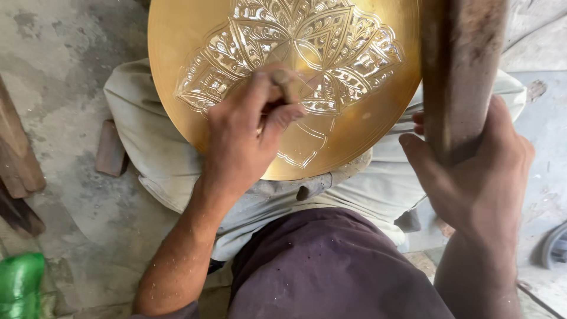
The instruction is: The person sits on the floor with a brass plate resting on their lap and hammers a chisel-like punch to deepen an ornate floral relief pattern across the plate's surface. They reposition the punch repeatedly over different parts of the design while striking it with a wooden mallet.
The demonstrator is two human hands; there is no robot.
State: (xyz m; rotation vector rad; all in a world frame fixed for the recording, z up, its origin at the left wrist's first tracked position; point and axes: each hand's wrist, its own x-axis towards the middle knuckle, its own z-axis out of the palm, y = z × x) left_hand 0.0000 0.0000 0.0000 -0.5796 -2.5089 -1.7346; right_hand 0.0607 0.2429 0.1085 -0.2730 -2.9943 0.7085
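While the brass plate (177, 53) rests on the person's lap, left hand (245, 136) fingers pinch a small chisel (287, 82), tip on the engraved flower; the right hand (478, 177), right of it, grips a wooden mallet (460, 71) upright.

Soft daylight, glare on brass plate (354, 127)

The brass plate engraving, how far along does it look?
Done: the upper floral petals on the brass plate look fully chased. In hand: the left hand sets a chisel there; the right hand grips a wooden mallet. Left: the lowest petal is only outlined.
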